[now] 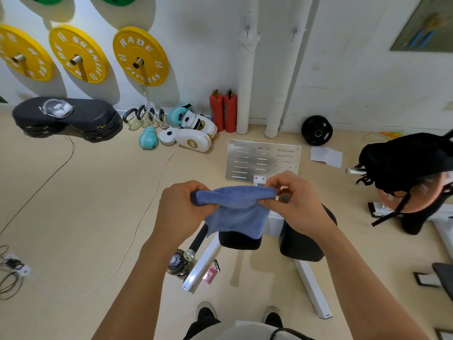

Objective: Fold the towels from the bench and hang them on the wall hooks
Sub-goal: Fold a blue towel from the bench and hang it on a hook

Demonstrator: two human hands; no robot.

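Note:
A blue towel [235, 209] hangs folded between my two hands in front of me, above the bench. My left hand [181, 204] grips its left top corner with curled fingers. My right hand [294, 202] pinches the right top corner between thumb and fingers. Below the towel is the bench, with black pads [301, 244] on a white frame [311, 288]. Two small metal wall hooks, one [247, 30] on the left and one [295, 33] on the right, stick out of the white wall high up, both bare.
Two white pipes [245, 94] run down the wall by two red fire extinguishers [223, 111]. Boxing gloves and pads [186, 133], kettlebells [144, 117] and a slotted metal plate [262, 159] lie on the floor. Yellow weight plates [141, 56] hang left. A black bag [404, 163] sits right. Cables trail left.

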